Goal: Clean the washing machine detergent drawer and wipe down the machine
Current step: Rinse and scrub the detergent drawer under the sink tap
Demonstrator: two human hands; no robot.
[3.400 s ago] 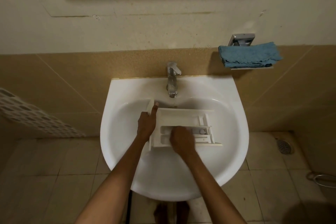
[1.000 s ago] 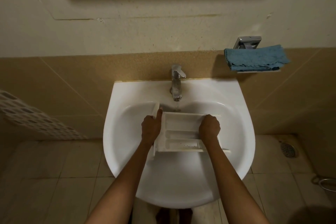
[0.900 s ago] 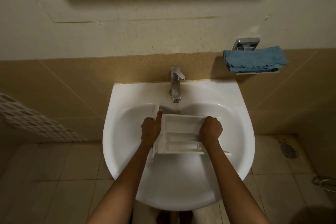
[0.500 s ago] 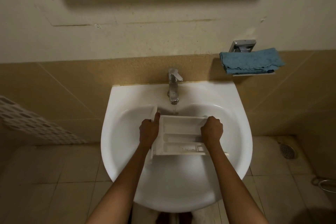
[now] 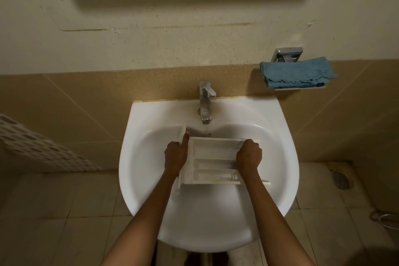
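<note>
My left hand [image 5: 176, 156] and right hand [image 5: 248, 155] fingers [image 5: 251, 145] clamp the detergent drawer [image 5: 213, 163] ends; tap [image 5: 205, 103] stream just ahead wets the plastic, so grip may slip.

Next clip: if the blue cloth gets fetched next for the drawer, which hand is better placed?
Likely the right. The blue cloth lies on a wall shelf right of the sink, nearer the right hand. The left hand grips the drawer at its other end and could steady it.

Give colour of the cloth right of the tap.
Blue; the cloth shows best in head view.
</note>
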